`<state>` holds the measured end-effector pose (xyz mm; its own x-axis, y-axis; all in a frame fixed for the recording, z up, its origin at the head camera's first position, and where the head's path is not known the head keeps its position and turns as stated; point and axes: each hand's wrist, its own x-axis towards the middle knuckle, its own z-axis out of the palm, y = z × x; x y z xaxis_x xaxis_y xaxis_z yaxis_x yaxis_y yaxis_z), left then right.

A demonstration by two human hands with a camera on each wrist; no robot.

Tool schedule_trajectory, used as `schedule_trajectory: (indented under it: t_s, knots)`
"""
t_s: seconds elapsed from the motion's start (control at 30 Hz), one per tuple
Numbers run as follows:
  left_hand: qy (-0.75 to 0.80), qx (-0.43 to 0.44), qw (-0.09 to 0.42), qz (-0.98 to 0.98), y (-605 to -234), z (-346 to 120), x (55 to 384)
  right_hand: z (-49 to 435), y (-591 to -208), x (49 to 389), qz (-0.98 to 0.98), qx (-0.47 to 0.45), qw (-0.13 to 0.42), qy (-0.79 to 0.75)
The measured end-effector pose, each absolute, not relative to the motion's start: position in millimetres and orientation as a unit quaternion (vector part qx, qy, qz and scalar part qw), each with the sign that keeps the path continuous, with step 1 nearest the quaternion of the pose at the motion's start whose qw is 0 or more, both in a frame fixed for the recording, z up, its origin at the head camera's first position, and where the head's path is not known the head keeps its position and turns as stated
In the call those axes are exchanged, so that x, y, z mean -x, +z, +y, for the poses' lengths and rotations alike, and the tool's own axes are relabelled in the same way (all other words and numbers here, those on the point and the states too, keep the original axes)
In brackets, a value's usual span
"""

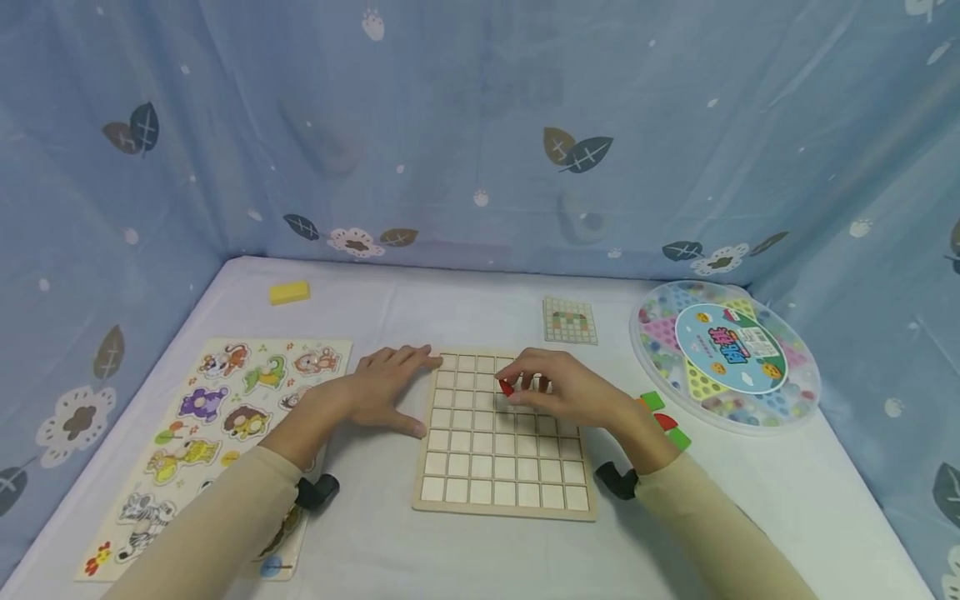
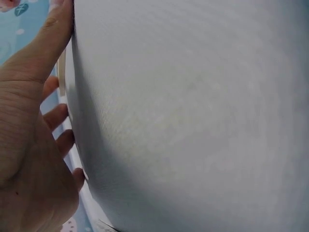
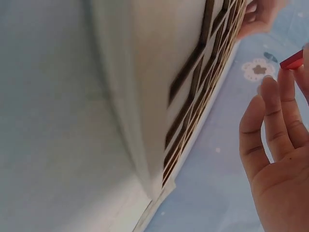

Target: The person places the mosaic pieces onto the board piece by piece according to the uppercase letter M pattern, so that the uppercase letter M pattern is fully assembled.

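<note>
A small red piece point(image 1: 506, 387) is pinched between the thumb and fingertips of my right hand point(image 1: 558, 387), held above the upper middle of a wooden grid board point(image 1: 480, 467). The right wrist view shows the red piece point(image 3: 292, 61) off the board, at the fingertips. My left hand point(image 1: 390, 390) rests at the board's left edge, its fingers fairly straight and its thumb apart, touching or close to the frame. Square cells divided by thin wooden strips cover the board; its upper right part is hidden by my right hand.
Several green and red pieces point(image 1: 666, 421) lie beyond my right wrist. A small pattern card point(image 1: 570, 320) sits behind the board, with a round Chinese-checkers box point(image 1: 723, 354) at the right. Left are an animal puzzle board point(image 1: 217, 367) and a yellow block point(image 1: 289, 292).
</note>
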<state>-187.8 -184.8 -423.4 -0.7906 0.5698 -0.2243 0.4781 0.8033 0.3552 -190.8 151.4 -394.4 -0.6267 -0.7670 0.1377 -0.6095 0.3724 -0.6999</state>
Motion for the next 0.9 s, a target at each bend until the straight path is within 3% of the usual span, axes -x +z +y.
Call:
schedule_trajectory:
  t_s: [0.53,0.9]
  knots:
    - [0.14,-0.276,0.163,0.937,-423,-184,189,126,-390,193,0.834,0.429,0.103,-0.331]
    - [0.146,-0.281,0.155,0.936,-426,-185,188,107,-391,194,0.85,0.416,0.131,-0.295]
